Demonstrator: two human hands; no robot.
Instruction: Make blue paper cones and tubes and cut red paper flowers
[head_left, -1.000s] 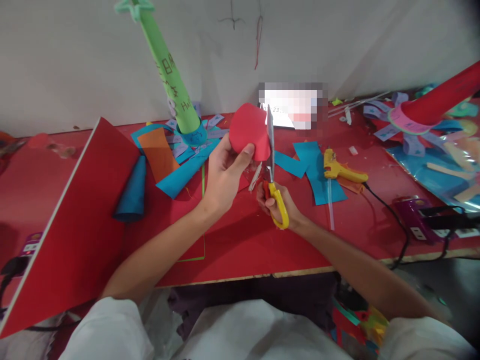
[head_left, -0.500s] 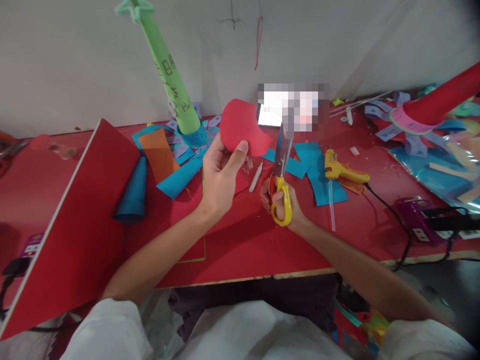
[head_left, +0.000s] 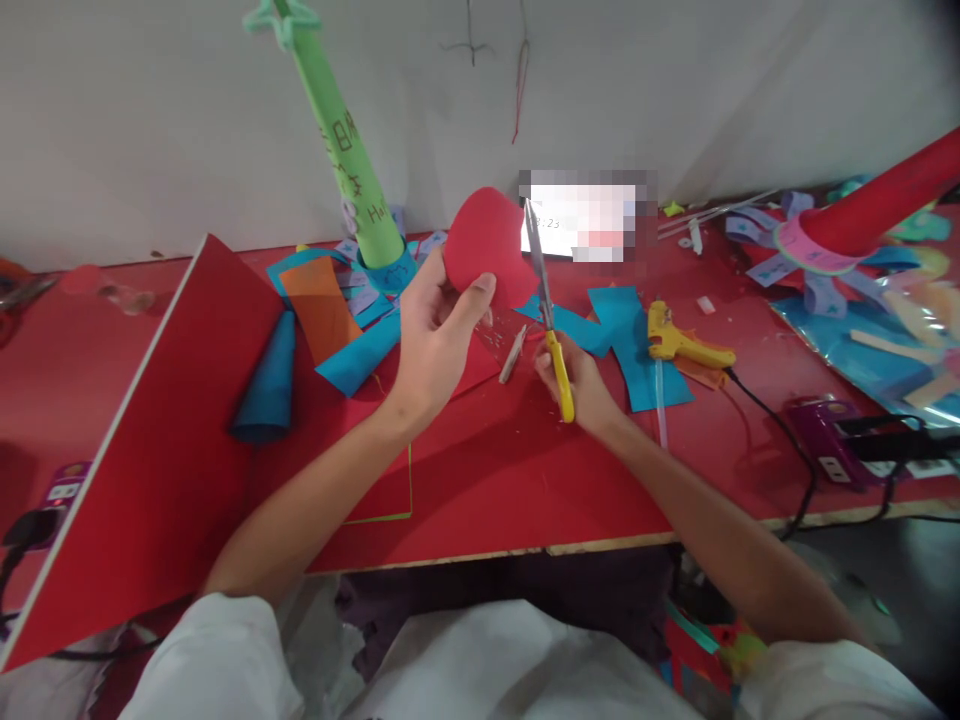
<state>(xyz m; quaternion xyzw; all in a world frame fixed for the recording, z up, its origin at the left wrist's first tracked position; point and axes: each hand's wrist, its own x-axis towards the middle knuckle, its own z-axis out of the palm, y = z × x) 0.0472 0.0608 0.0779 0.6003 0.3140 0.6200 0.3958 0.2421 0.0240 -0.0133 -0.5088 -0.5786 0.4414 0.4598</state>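
Note:
My left hand (head_left: 439,330) pinches a rounded piece of red paper (head_left: 486,245) by its lower edge, thumb in front and fingers behind. Yellow-handled scissors (head_left: 550,310) are gripped in my right hand (head_left: 581,382), with the blades pointing up beside the paper's right edge. Whether a blade touches the paper I cannot tell. Under my hands lie a red sheet (head_left: 375,480) with a thin yellow-green edge and a small whitish stick (head_left: 513,355). Behind them are pieces of blue paper (head_left: 630,340).
A tall green paper tube (head_left: 341,140) stands at the back left, near orange paper (head_left: 319,305). A red board (head_left: 172,430) and blue cone (head_left: 266,385) are at left. To the right are a yellow glue gun (head_left: 686,340), power strip (head_left: 840,430) and red tube (head_left: 892,205). A lit screen (head_left: 551,240) leans behind.
The scissors have turned edge-on and tilted left, bringing their tips beside the paper's right edge. The red paper has turned slightly in my left hand.

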